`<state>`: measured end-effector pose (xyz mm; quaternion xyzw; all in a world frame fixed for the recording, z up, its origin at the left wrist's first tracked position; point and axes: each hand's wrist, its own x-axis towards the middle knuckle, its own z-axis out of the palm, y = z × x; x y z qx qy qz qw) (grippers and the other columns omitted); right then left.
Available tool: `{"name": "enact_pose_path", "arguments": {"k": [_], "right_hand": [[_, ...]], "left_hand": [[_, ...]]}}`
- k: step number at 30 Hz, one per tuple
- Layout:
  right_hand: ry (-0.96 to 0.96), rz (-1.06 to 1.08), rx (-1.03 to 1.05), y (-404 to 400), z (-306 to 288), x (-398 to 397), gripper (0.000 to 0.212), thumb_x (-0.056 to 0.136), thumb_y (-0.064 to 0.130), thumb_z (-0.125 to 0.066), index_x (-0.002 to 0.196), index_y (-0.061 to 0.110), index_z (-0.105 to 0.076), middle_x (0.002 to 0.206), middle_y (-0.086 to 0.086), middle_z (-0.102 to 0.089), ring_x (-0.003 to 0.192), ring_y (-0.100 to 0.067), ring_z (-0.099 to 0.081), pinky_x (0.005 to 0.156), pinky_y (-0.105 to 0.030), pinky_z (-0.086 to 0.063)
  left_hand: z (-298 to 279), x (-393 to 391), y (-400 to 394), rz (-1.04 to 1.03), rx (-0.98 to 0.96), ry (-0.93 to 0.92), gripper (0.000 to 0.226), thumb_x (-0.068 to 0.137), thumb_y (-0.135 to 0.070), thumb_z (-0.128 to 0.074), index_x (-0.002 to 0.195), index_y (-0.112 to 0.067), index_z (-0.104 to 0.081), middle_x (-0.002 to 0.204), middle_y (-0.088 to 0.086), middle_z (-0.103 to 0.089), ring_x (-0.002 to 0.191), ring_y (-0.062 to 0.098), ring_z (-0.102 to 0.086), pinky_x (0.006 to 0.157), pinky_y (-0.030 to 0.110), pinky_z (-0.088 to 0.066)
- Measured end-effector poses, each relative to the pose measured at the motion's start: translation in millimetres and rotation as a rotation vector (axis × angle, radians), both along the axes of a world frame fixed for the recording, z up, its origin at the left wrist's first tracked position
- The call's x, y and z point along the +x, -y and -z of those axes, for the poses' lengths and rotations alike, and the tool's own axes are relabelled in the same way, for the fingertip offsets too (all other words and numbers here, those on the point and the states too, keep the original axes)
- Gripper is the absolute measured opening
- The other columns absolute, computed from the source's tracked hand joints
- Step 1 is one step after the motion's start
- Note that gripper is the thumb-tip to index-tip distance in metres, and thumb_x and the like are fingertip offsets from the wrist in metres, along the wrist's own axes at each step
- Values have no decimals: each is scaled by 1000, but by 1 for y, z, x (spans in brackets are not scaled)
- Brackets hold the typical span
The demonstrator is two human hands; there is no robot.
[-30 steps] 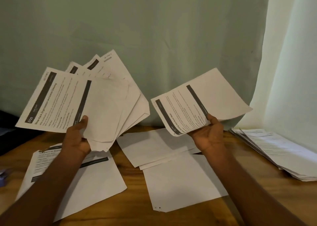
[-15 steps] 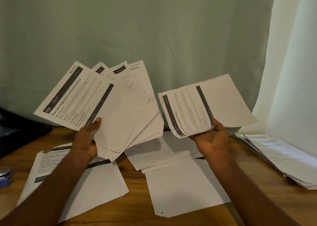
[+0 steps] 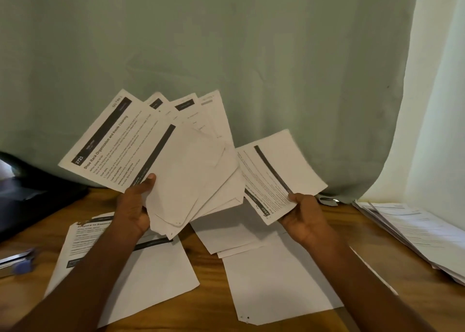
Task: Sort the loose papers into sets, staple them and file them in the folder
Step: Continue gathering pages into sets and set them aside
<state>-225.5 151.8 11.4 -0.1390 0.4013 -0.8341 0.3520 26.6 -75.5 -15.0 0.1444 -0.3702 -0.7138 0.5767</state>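
My left hand (image 3: 133,205) pinches the fan (image 3: 176,165) above the table (image 3: 211,294), splayed so every heading shows. My right hand (image 3: 305,217) clamps one sheet (image 3: 279,175) just right of the fan, probably for matching.

- The place looks like a room in a home, used as a simple work corner, not a real office.
- The wooden table (image 3: 206,304) has a warm brown grain and stands right against a pale green curtain (image 3: 226,54), which hangs in soft folds down to the table edge.
- At the right a lighter, cream curtain (image 3: 437,105) lets daylight through, so a window is probably behind it.
- Printed sheets (image 3: 141,268) lie spread on the table, with a thicker pile of papers (image 3: 412,231) at the right.
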Motion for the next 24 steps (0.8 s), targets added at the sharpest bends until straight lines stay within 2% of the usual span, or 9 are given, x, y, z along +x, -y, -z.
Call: {"name": "enact_pose_path", "arguments": {"k": [3,5,9,12,15,17,19,21,24], "right_hand": [[69,37,-1,3,3,6,41,97,-12,-38,133,-2,-56,126,-27,-66,115,-42,-64,92,-51,-59],[111,53,-16,4,5,8,45,96,-16,-38,133,-1,-56,123,-26,-67,114,-41,-64,82,-46,-62],[192,45,7,4,12,12,44,96,-18,-42,134,-2,-57,130,-25,-65,121,-42,-61,102,-51,-52],[236,-32,52,4,15,20,37,94,-14,-48,127,0,-59,123,-23,-68,121,-38,-61,99,-49,-52],[245,-73,5,7,12,26,23,96,-12,-49,114,-1,-60,106,-22,-69,108,-36,-65,91,-51,-56],[247,-113,-38,8,8,32,17,98,-8,-47,105,-1,-61,97,-21,-70,93,-36,-66,75,-53,-62],[221,-134,-52,7,7,35,20,99,-5,-45,101,1,-64,90,-19,-72,89,-35,-66,64,-51,-60],[202,-161,-71,5,7,39,21,98,-3,-46,102,1,-67,88,-18,-74,88,-34,-67,67,-50,-60],[147,-210,-129,-3,2,51,21,100,3,-52,94,1,-72,79,-15,-74,75,-29,-71,61,-43,-64]], "left_hand": [[0,1,1,-9,24,10,54,97,-9,-65,147,-23,-50,133,12,-62,104,28,-65,88,50,-59],[2,1,1,-1,59,-10,53,98,-11,-66,147,-22,-49,134,14,-62,111,32,-63,96,56,-54],[1,1,-2,33,116,-8,44,99,-13,-65,142,-21,-56,125,13,-66,106,32,-65,94,56,-54],[-4,-8,-14,140,104,25,19,99,-9,-63,108,-19,-76,107,10,-75,94,29,-69,78,49,-63],[-6,-21,-29,216,14,32,33,100,-2,-58,129,-15,-63,112,10,-72,100,29,-68,82,50,-61],[-5,-27,-39,254,9,44,43,100,-1,-57,140,-14,-56,117,13,-71,101,30,-68,88,52,-60],[-2,-30,-45,286,44,48,50,99,-2,-58,147,-13,-52,134,19,-66,118,38,-63,105,62,-49],[-1,-31,-48,324,48,47,55,98,-3,-59,150,-16,-49,147,21,-56,135,44,-52,114,65,-38],[-3,-33,-56,357,24,65,53,99,-3,-59,149,-16,-51,146,22,-57,138,44,-51,105,60,-49]]}}
